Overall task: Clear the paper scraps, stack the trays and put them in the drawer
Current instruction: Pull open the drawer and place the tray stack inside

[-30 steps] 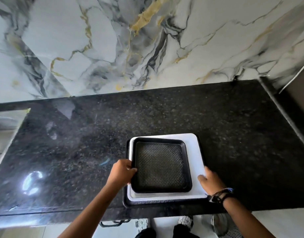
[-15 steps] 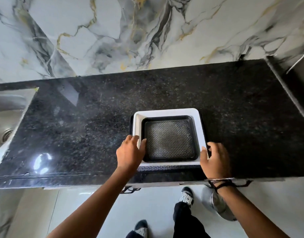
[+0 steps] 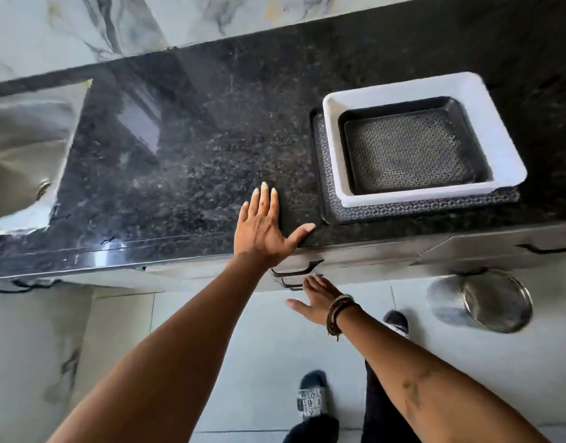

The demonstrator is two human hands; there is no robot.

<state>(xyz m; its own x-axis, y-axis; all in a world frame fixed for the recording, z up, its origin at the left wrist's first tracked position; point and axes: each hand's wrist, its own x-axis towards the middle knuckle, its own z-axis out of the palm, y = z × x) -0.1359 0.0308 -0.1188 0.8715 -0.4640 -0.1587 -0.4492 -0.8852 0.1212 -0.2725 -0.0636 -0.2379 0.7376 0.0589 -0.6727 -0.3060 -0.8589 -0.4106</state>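
Note:
Three trays sit stacked on the black granite counter (image 3: pixel 211 129): a small black patterned tray (image 3: pixel 409 155) inside a white tray (image 3: pixel 336 148), which rests on a larger black patterned tray (image 3: pixel 403 207). My left hand (image 3: pixel 264 227) lies flat and open on the counter's front edge, left of the stack, holding nothing. My right hand (image 3: pixel 316 298) is below the counter with its fingers spread, its fingertips right at a black drawer handle (image 3: pixel 294 271); a second handle sits just beneath. The drawer fronts look closed. No paper scraps are in sight.
A steel sink (image 3: pixel 22 148) is set into the counter at the far left. A round steel bin (image 3: pixel 495 300) stands on the tiled floor at the right, under another drawer handle (image 3: pixel 546 249). My feet are on the floor below.
Both hands have let go of the tray stack. The left hand moved onto the counter edge; the right dropped to the drawer handle. The view shifted left, so the stack now appears at right.

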